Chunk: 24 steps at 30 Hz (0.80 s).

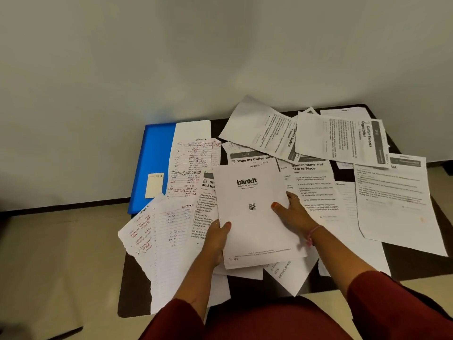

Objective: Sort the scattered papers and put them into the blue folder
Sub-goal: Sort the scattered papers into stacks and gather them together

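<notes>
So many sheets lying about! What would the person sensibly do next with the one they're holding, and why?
Probably carry the blinkit sheet, held by the left hand and right hand, over to the blue folder at the table's far left. The folder is half covered by handwritten pages, so those may need shifting first.

Probably a room in a home: a low dark rectangular table (137, 278) stands against a plain white wall (171, 57) with a dark skirting strip (61, 207), on a pale beige floor (56, 266).
</notes>
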Each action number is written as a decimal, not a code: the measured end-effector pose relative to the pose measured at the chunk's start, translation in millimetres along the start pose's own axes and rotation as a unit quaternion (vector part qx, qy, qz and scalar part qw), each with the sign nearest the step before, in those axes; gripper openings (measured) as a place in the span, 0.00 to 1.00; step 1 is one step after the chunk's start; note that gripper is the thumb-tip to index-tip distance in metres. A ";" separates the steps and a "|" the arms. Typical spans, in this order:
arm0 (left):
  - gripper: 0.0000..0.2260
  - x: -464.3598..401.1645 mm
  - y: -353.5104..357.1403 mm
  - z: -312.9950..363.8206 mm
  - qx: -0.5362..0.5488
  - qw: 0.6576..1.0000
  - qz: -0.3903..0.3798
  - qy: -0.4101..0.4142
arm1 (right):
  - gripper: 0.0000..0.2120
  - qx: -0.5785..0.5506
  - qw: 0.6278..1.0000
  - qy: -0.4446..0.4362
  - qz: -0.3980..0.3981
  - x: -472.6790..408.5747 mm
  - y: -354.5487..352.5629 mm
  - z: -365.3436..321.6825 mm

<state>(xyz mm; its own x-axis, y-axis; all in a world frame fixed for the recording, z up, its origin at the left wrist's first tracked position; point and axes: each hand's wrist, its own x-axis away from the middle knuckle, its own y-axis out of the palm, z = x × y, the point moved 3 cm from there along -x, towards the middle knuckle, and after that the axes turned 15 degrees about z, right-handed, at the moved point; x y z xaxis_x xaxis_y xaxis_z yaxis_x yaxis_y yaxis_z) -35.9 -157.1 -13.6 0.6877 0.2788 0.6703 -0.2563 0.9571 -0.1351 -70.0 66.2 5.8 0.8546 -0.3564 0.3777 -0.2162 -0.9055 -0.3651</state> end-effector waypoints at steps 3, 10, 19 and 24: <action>0.15 2.9 -0.3 1.4 -0.022 0.999 0.020 0.024 | 0.26 0.005 1.000 -0.021 0.018 -0.6 3.3 5.4; 0.15 9.2 -11.1 8.3 0.007 0.997 0.022 0.080 | 0.18 -0.032 0.997 -0.056 0.045 13.4 -6.3 -13.2; 0.17 19.0 -15.4 46.5 0.069 0.992 -0.005 0.109 | 0.20 -0.141 0.989 -0.023 -0.024 0.4 -20.3 -38.7; 0.22 35.7 -16.6 102.6 0.080 0.978 0.029 0.190 | 0.20 -0.128 0.986 -0.109 -0.004 1.4 -26.7 -72.2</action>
<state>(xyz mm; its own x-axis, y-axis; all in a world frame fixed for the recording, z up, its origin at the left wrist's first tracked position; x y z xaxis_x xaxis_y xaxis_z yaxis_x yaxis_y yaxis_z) -76.7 -171.1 87.5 0.8636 0.3712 0.3411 -0.3850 0.9225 -0.0291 -97.1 73.2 77.5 0.9317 -0.3168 0.1778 -0.2980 -0.9464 -0.1248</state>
